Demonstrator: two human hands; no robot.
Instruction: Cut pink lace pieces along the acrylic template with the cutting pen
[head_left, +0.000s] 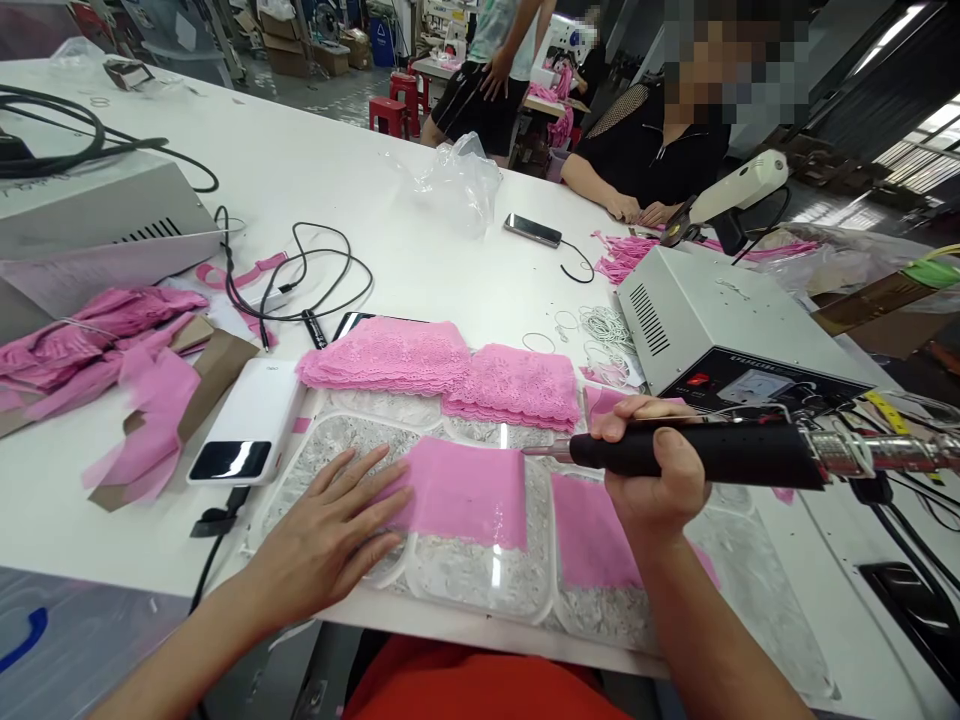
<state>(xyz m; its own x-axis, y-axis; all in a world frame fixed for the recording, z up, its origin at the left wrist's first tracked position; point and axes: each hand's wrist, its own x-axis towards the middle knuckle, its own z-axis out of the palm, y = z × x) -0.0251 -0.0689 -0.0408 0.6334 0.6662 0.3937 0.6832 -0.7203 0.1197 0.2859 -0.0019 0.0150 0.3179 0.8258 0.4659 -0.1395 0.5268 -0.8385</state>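
Note:
My left hand (337, 530) lies flat with fingers spread, pressing the left edge of a pink fabric piece (469, 490) on a clear patterned template (480, 580). My right hand (654, 470) is wrapped round the black handle of a hot-tip tool (720, 452). The tool's metal tip (541, 451) touches the top right corner of that pink piece. A second pink piece (589, 545) lies to the right, partly under my right forearm.
Two stacks of pink lace (442, 365) lie behind the template. A white power bank (251, 420) and cables lie left, a grey control box (720, 340) right. A person in black sits across the table with pink strips (622, 255), a phone (532, 230) and a plastic bag nearby.

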